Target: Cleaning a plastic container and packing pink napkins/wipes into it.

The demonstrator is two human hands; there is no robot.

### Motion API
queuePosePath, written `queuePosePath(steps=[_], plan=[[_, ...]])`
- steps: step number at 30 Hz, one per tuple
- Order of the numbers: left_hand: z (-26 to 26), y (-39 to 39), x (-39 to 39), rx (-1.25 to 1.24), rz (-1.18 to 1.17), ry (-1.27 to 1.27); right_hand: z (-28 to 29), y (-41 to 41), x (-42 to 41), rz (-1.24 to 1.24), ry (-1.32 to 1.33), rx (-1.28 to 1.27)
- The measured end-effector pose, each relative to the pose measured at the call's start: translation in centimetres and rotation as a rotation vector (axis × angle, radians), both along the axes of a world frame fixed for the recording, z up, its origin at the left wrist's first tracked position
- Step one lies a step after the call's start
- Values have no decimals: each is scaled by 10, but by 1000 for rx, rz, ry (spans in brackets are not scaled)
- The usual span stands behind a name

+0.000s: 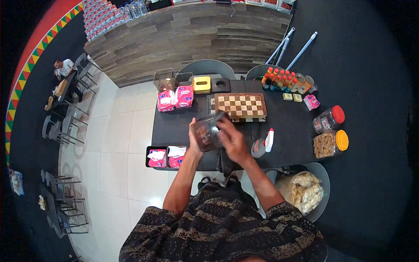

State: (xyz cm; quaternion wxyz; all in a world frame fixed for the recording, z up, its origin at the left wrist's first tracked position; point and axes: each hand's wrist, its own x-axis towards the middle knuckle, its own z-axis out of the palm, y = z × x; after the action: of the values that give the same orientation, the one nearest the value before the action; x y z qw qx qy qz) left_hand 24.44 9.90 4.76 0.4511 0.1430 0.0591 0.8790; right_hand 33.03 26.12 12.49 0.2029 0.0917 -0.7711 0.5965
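My left hand (195, 140) grips a smoky see-through plastic box (206, 132) from its left side, above the near part of the black table (281, 131). At the box's right side is my right hand (233, 139), blurred, with its fingers against or just over the rim. Whether those fingers grip anything is unclear. Below the box, a dark cloth (225, 163) hangs over the table's near edge. A spray bottle (259, 148) with a white and red head stands right of my right hand. Two tissue packs in holders, one black-rimmed (157, 158) and one clear-rimmed (177, 156), sit at the near left.
Beyond the box lies a wooden chessboard (240, 104). Pink tissue packs (184, 96), empty clear boxes (163, 78) and a yellow tissue box (202, 85) are at the far left. Sauce bottles (278, 80) and lidded jars (327, 144) line the right. A chair (322, 183) holds bagged crackers (307, 193).
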Motion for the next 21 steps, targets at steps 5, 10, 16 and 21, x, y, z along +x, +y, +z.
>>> queuePosePath(steps=[5,10,16,21], plan=[[53,17,22,-358,314,-233,42,-8,-18,-11,-24,96],[47,-3,13,-289,405,-433,31,-20,16,55,86,363],[54,-4,21,-340,387,-401,35,-13,21,145,107,368],[97,26,40,-749,426,-269,38,2,-4,1,61,196]])
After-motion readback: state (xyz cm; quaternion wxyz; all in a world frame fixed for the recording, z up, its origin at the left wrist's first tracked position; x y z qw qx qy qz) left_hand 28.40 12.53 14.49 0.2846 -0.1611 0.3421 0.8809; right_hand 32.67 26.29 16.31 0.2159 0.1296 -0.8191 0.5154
